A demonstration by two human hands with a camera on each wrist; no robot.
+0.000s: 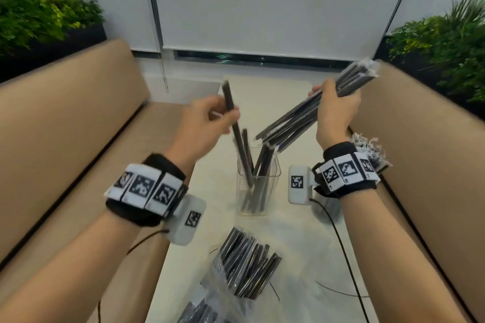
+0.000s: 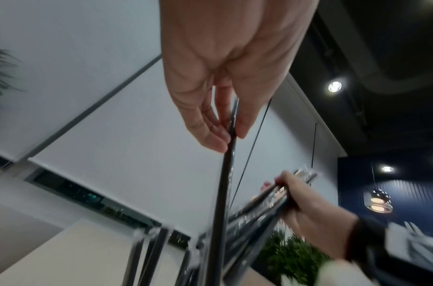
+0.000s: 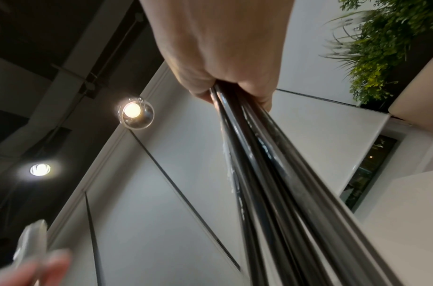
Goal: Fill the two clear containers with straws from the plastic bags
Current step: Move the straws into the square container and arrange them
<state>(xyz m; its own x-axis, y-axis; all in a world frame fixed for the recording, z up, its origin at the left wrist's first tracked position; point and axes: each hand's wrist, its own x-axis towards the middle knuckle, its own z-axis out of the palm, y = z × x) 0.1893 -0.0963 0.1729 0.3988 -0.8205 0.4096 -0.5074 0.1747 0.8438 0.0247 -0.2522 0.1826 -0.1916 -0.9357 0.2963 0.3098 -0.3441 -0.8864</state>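
A clear square container (image 1: 258,186) stands on the white table (image 1: 301,244) and holds several black wrapped straws. My left hand (image 1: 210,123) pinches one black straw (image 1: 237,136), whose lower end reaches down into the container; the same straw (image 2: 222,193) runs down from the fingertips (image 2: 218,139) in the left wrist view. My right hand (image 1: 336,115) grips a bundle of straws (image 1: 301,118) slanting from upper right down toward the container's mouth. That bundle (image 3: 271,174) fills the right wrist view. A second clear container (image 1: 328,204) is mostly hidden behind my right wrist.
A plastic bag of black straws (image 1: 244,270) lies on the table near me, with more packs (image 1: 199,312) at the bottom edge. Crumpled wrappers (image 1: 370,147) sit by my right wrist. Tan bench seats (image 1: 65,139) flank the narrow table. Cables (image 1: 346,257) cross it.
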